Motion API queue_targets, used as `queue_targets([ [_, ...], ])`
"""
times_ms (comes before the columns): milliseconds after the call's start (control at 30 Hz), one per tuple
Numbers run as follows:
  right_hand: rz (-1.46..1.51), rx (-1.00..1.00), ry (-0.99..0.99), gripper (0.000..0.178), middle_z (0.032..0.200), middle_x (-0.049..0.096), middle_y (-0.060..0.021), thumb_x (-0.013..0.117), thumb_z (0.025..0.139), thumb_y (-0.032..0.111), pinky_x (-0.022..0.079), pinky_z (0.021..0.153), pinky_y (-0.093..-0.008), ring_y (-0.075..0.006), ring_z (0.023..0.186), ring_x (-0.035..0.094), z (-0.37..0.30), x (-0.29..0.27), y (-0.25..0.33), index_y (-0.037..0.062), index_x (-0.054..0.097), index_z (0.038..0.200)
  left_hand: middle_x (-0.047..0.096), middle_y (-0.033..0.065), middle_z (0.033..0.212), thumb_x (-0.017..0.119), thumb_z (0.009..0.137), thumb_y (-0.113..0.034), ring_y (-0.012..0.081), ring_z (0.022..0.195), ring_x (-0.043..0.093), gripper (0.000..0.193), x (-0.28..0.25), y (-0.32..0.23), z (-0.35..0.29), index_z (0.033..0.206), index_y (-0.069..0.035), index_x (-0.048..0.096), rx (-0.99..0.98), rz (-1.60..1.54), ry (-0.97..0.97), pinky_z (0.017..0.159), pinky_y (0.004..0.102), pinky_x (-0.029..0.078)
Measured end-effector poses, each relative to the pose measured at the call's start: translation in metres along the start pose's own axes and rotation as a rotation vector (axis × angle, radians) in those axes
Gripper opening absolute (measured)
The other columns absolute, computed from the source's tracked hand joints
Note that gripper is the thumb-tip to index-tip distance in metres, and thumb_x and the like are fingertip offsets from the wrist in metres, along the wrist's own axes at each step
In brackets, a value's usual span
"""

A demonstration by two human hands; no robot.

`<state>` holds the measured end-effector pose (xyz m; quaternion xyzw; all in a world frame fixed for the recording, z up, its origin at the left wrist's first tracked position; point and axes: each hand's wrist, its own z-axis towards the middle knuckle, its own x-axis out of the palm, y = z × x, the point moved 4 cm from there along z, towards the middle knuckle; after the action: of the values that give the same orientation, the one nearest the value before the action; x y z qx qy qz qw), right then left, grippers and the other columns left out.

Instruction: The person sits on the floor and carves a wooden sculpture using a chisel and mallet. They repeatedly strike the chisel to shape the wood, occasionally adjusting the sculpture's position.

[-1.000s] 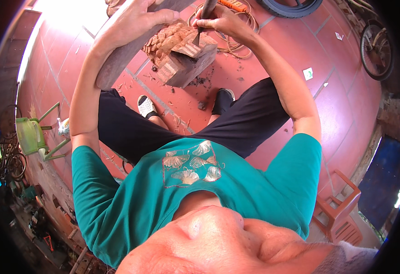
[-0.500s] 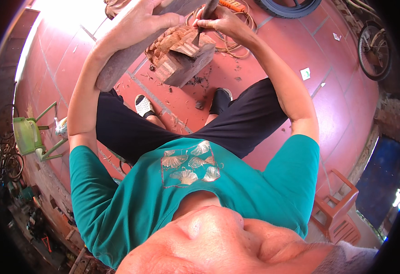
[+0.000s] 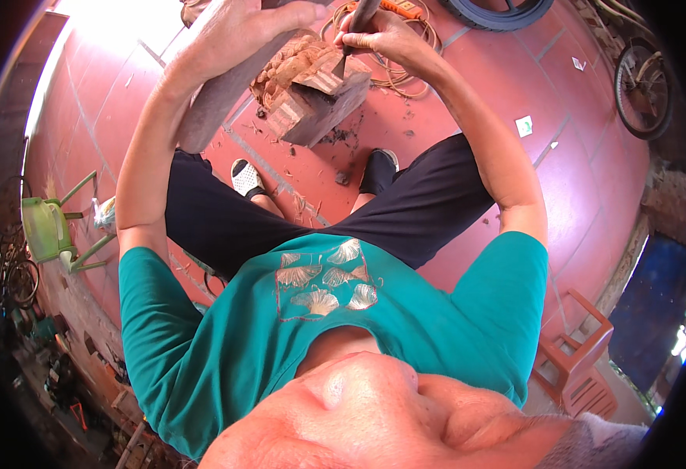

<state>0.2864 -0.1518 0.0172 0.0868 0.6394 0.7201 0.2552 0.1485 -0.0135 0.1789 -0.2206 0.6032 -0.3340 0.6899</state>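
Observation:
My left hand [image 3: 229, 39] lies over a long, thick wooden bar [image 3: 210, 109] and grips it; the thumb points right, and the other fingers are largely out of sight. The bar's near end hangs beside my left forearm. In my right hand [image 3: 378, 39] is a dark chisel [image 3: 362, 16], held near upright between thumb and fingers. Its lower end meets a carved block of wood [image 3: 300, 66], which has a rough brown carved side and pale cut faces. Under the carving sits a darker wooden block [image 3: 327, 113].
Wood chips lie on the red tiled floor [image 3: 585, 195] around my feet. An orange cable [image 3: 409, 86] coils behind the block, near a dark wheel rim [image 3: 499, 16]. A green chair [image 3: 46, 230] lies at left, a brown chair [image 3: 574, 359] at right, and a bicycle wheel [image 3: 642, 90] far right.
The wooden bar has shifted up and slightly right at its near end, along with my left hand. My right hand and the chisel hold nearly the same place.

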Motion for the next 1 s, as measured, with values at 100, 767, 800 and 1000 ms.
queue_targets([
  [100, 0.002, -0.006, 0.006, 0.025, 0.094, 0.072, -0.009, 0.073, 0.094, 0.02, 0.057, 0.086, -0.0311, -0.0164, 0.089, 0.07, 0.002, 0.002, -0.003, -0.0032, 0.07, 0.103, 0.054, 0.0203, 0.146, 0.069, 0.088, -0.011, 0.0246, 0.128, 0.055, 0.071, 0.006, 0.0, -0.002, 0.153, -0.004, 0.042, 0.095, 0.024, -0.072, 0.11, 0.0385, 0.041],
  [767, -0.04, -0.079, -0.039, 0.019, 0.092, 0.072, -0.0065, 0.074, 0.092, 0.014, 0.054, 0.08, -0.0301, -0.0143, 0.086, 0.069, -0.003, 0.007, -0.006, 0.0009, 0.068, 0.105, 0.054, 0.0205, 0.145, 0.077, 0.085, -0.014, 0.0248, 0.134, 0.05, 0.082, 0.013, 0.023, -0.01, 0.154, 0.0, 0.036, 0.057, -0.169, 0.011, 0.114, 0.0368, 0.037],
  [800, -0.07, -0.102, -0.031, 0.02, 0.092, 0.072, -0.007, 0.074, 0.092, 0.014, 0.054, 0.08, -0.0307, -0.015, 0.086, 0.069, -0.003, 0.01, -0.005, 0.0009, 0.068, 0.105, 0.057, 0.0156, 0.126, 0.074, 0.087, -0.021, 0.0194, 0.109, 0.053, 0.079, 0.014, 0.032, -0.014, 0.155, -0.003, 0.038, 0.045, -0.176, -0.077, 0.094, 0.032, 0.04],
  [1000, -0.266, -0.172, -0.049, 0.022, 0.09, 0.073, -0.0114, 0.074, 0.089, 0.011, 0.055, 0.081, -0.0328, -0.0185, 0.087, 0.071, -0.009, 0.025, 0.012, 0.0019, 0.066, 0.107, 0.063, 0.0092, 0.087, 0.068, 0.093, -0.023, 0.0113, 0.062, 0.06, 0.069, 0.016, 0.059, -0.068, 0.152, -0.005, 0.039, -0.313, -0.669, -0.118, 0.054, 0.0242, 0.049],
])
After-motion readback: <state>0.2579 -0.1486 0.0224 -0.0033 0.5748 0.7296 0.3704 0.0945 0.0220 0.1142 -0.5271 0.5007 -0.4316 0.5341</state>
